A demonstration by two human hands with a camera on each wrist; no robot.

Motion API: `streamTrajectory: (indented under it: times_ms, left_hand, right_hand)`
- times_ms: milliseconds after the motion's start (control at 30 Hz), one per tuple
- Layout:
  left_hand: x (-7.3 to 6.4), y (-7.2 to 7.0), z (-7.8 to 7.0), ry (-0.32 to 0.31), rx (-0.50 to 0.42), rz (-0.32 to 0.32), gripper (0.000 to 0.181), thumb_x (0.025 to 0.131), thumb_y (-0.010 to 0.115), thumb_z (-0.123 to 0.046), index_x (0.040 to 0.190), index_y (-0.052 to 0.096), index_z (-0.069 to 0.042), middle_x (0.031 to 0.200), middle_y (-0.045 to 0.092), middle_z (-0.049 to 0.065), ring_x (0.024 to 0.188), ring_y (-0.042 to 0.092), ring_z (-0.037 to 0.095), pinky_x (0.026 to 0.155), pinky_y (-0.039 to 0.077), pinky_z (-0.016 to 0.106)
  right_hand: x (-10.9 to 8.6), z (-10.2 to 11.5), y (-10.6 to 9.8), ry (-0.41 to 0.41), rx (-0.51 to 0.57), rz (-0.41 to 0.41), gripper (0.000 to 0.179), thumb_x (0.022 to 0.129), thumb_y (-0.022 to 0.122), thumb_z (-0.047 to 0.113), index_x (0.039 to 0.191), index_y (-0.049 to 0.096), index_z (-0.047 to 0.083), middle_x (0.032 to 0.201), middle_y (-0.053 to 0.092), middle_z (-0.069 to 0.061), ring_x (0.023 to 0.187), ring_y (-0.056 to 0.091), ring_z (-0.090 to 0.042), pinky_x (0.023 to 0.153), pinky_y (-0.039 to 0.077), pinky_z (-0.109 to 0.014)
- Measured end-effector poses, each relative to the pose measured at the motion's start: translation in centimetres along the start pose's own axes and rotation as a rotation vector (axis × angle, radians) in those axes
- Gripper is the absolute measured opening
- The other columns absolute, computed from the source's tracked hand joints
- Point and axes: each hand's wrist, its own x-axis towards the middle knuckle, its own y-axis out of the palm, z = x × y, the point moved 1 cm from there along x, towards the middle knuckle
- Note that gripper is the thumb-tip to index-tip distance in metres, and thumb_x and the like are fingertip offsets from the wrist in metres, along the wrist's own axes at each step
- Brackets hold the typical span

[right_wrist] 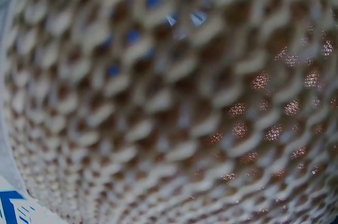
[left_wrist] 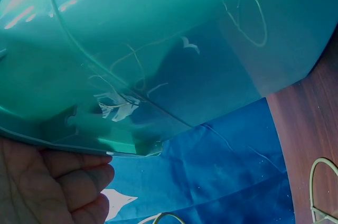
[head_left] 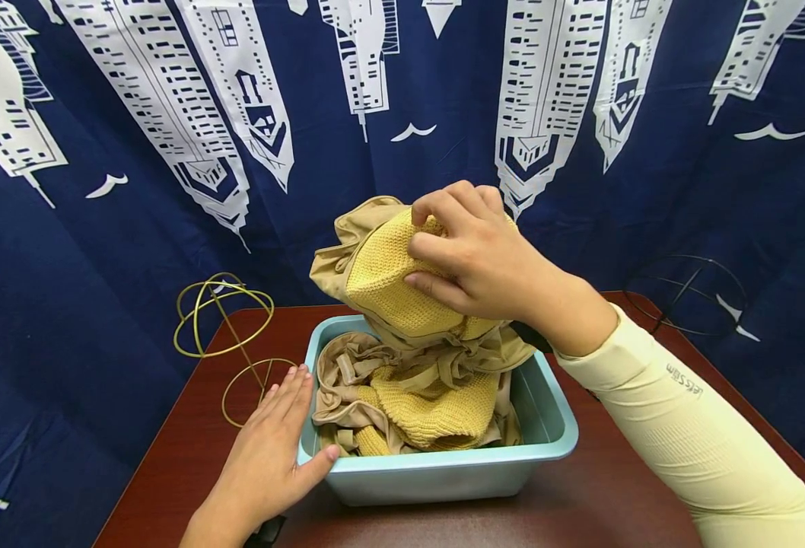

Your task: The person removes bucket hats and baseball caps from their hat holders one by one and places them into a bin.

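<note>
My right hand (head_left: 491, 262) pinches the yellow woven crown of a sun hat (head_left: 385, 285) with a tan cloth brim, holding it tilted over the light-blue plastic tub (head_left: 430, 476). More yellow-and-tan hats (head_left: 437, 411) lie heaped inside the tub; the raised hat partly hides them. My left hand (head_left: 268, 445) rests at the tub's left front corner, fingers straight along the side and thumb at the front rim. Seen from the left wrist, its fingers (left_wrist: 79, 184) touch the tub's rim from outside. Blurred open weave (right_wrist: 132, 129) fills the right wrist view.
A gold wire stand (head_left: 238, 342) is left of the tub, and a black wire stand (head_left: 683, 297) is at the right. All sit on a reddish-brown table (head_left: 615, 487). Behind hangs a navy curtain (head_left: 402, 167) with white buildings.
</note>
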Motion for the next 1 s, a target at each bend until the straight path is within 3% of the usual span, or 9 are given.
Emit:
streamTrajectory:
  times_ms: [333, 667, 867, 1000]
  left_hand:
    - [0.1, -0.1, 0.0, 0.006, -0.003, -0.015, 0.09, 0.084, 0.069, -0.053, 0.144, 0.044, 0.008, 0.152, 0.04, 0.021, 0.142, 0.035, 0.033, 0.117, 0.026, 0.044]
    - [0.0, 0.0, 0.1, 0.005, -0.006, -0.023, 0.089, 0.083, 0.069, -0.053, 0.144, 0.045, 0.008, 0.151, 0.041, 0.021, 0.142, 0.036, 0.033, 0.117, 0.026, 0.043]
    - [-0.1, 0.1, 0.2, 0.013, -0.004, -0.028, 0.089, 0.084, 0.069, -0.053, 0.144, 0.045, 0.008, 0.152, 0.04, 0.021, 0.142, 0.036, 0.033, 0.118, 0.025, 0.043]
    - [0.0, 0.1, 0.2, 0.015, -0.005, -0.025, 0.089, 0.084, 0.069, -0.053, 0.144, 0.044, 0.008, 0.153, 0.039, 0.02, 0.143, 0.035, 0.033, 0.118, 0.023, 0.042]
  right_hand:
    - [-1.0, 1.7, 2.8, -0.076, -0.015, 0.027, 0.024, 0.092, 0.063, 0.036, 0.086, 0.056, 0.014, 0.108, 0.052, -0.011, 0.101, 0.047, -0.034, 0.075, 0.033, -0.052]
    - [-1.9, 4.7, 4.7, -0.197, -0.062, 0.17, 0.023, 0.092, 0.064, 0.038, 0.092, 0.054, 0.016, 0.115, 0.055, -0.008, 0.1, 0.05, -0.028, 0.077, 0.039, -0.045]
    - [-2.3, 5.8, 4.6, -0.261, -0.003, 0.216, 0.031, 0.093, 0.061, 0.047, 0.099, 0.058, 0.017, 0.124, 0.056, -0.01, 0.109, 0.052, -0.027, 0.083, 0.043, -0.043]
    - [-2.5, 5.8, 3.9, -0.258, 0.102, 0.197, 0.04, 0.096, 0.057, 0.051, 0.108, 0.062, 0.013, 0.13, 0.054, -0.016, 0.113, 0.055, -0.03, 0.097, 0.046, -0.042]
